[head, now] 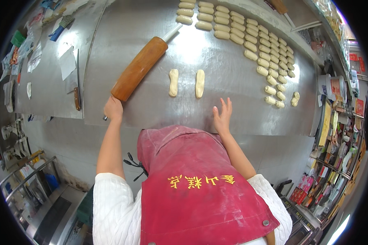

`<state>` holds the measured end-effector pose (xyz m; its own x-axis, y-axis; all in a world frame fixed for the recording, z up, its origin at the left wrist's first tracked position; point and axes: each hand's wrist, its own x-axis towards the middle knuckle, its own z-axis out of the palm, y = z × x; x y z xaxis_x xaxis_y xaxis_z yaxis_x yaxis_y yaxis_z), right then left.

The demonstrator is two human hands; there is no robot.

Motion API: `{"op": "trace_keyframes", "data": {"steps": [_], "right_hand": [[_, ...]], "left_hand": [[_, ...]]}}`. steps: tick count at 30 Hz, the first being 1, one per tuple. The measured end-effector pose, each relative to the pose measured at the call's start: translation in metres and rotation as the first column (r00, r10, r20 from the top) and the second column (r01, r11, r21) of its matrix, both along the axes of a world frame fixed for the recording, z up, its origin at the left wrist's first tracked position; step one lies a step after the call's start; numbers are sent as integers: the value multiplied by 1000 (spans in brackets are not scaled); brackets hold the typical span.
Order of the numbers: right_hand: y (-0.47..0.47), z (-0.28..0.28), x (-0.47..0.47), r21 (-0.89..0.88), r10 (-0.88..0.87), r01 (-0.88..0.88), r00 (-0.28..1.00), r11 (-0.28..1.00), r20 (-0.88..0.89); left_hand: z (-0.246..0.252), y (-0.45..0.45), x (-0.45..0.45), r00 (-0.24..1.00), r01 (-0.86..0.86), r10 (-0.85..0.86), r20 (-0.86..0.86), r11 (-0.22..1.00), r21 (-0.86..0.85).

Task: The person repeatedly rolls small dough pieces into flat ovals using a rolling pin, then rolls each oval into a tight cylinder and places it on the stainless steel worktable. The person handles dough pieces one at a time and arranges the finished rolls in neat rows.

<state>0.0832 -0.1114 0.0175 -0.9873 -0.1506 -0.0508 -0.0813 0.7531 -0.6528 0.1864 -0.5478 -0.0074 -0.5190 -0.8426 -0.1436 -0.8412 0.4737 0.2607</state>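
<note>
My left hand (113, 108) is closed round the near handle of a large wooden rolling pin (140, 69), which lies slantwise with its pale far handle pointing up and right. Two elongated dough pieces (173, 82) (200, 83) lie side by side on the metal worktop (147, 113) in front of me. Just right of and below them, my right hand (223, 116) is held with fingers apart and nothing in it. Many small dough rolls (251, 46) sit in rows at the far right, and a separate lump of dough (295, 99) lies to the right of them.
On the left part of the worktop are a large knife with a wooden handle (77, 98), a dough scrap (29, 90), a blue-and-green brush-like item (61, 28) and plastic bags. White tubs (332, 87) stand at the right end, beside crowded shelves (337, 159).
</note>
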Motion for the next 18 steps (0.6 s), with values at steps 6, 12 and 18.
{"op": "trace_keyframes", "data": {"steps": [6,12,18], "right_hand": [[-11,37,-42,13,95,-95,973,995,-209],[-36,91,-111,51,147,-140,866,989,-478],[-5,51,-128,269,91,43,878,962,-469]], "left_hand": [[7,-6,-12,996,-54,57,63,997,-50],[33,11,-35,952,300,-296,-82,953,36],[46,48,-89,762,646,-639,-105,761,60]]}}
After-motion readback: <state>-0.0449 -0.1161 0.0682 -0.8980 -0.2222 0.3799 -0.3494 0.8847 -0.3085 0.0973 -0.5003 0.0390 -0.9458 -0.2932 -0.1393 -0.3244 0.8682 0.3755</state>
